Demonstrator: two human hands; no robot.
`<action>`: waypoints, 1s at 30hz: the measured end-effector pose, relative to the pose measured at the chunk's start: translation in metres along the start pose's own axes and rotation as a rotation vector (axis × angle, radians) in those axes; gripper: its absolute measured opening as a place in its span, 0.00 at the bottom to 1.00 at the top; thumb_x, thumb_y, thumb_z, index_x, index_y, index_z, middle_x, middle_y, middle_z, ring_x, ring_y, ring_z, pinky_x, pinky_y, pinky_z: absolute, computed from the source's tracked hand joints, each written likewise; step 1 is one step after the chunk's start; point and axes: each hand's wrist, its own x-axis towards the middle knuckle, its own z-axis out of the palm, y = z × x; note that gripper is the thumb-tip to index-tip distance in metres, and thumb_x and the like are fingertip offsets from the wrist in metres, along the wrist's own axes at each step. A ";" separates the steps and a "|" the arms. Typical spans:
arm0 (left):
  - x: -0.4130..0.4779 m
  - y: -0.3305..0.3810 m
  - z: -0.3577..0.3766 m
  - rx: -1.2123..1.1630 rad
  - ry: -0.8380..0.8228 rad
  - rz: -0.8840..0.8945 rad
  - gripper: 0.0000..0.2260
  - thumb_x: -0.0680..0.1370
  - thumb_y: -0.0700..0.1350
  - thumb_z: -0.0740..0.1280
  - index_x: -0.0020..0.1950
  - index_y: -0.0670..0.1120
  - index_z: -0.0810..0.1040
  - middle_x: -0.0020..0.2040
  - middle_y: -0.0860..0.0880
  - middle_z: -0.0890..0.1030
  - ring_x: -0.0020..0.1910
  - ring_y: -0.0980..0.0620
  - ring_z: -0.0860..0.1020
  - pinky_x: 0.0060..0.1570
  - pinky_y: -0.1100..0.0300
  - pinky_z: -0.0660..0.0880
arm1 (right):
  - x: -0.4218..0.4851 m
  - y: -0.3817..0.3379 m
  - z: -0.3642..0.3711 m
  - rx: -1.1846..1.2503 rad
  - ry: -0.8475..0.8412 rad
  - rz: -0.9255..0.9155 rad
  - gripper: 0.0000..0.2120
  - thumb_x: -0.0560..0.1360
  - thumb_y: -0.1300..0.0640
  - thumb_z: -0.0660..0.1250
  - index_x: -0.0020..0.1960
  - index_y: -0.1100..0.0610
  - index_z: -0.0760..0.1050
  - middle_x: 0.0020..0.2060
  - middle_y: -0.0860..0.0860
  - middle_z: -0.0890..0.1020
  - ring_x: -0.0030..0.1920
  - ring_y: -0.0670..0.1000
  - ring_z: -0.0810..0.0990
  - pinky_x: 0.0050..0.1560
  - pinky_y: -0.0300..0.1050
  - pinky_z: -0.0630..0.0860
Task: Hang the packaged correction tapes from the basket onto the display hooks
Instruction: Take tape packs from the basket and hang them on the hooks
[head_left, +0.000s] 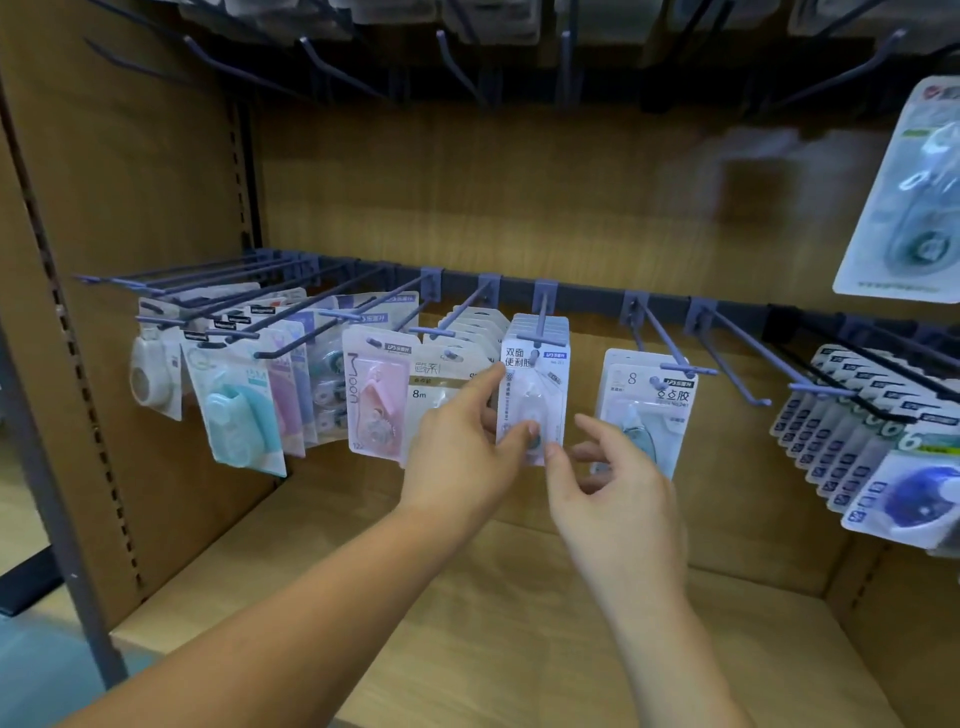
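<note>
A white packaged correction tape (535, 384) hangs at the front of a stack on a grey-blue display hook (543, 317) in the middle of the rail. My left hand (462, 452) pinches the packet's left edge, index finger near its top corner and thumb on its lower front. My right hand (613, 499) is just below and right of it, thumb touching the bottom edge, fingers spread. The basket is out of view.
More packets hang on hooks to the left (379, 395) and right (647, 410), with a dense row at far right (852, 441). A bare hook (737, 358) juts out right of centre. Wooden shelf board (493, 597) lies below; upper hooks (457, 62) overhang.
</note>
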 end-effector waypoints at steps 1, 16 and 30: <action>0.001 0.000 -0.001 0.049 -0.003 0.010 0.29 0.78 0.53 0.74 0.78 0.61 0.69 0.44 0.57 0.84 0.47 0.57 0.82 0.53 0.50 0.81 | 0.000 0.000 -0.002 -0.012 -0.005 -0.003 0.16 0.76 0.43 0.71 0.63 0.41 0.79 0.46 0.38 0.83 0.43 0.42 0.81 0.46 0.46 0.78; -0.162 -0.142 -0.045 0.103 -0.356 -0.229 0.17 0.78 0.42 0.74 0.66 0.51 0.80 0.48 0.55 0.83 0.37 0.52 0.80 0.41 0.58 0.80 | -0.104 0.050 0.024 -0.565 -0.950 -0.090 0.22 0.71 0.31 0.68 0.57 0.44 0.81 0.47 0.47 0.84 0.53 0.54 0.83 0.55 0.48 0.79; -0.296 -0.260 -0.061 0.408 -0.843 -0.565 0.19 0.79 0.52 0.73 0.68 0.48 0.79 0.56 0.51 0.81 0.53 0.49 0.83 0.58 0.56 0.78 | -0.223 0.207 0.055 -0.687 -1.401 0.069 0.29 0.77 0.36 0.68 0.71 0.52 0.74 0.68 0.52 0.80 0.66 0.55 0.78 0.62 0.46 0.75</action>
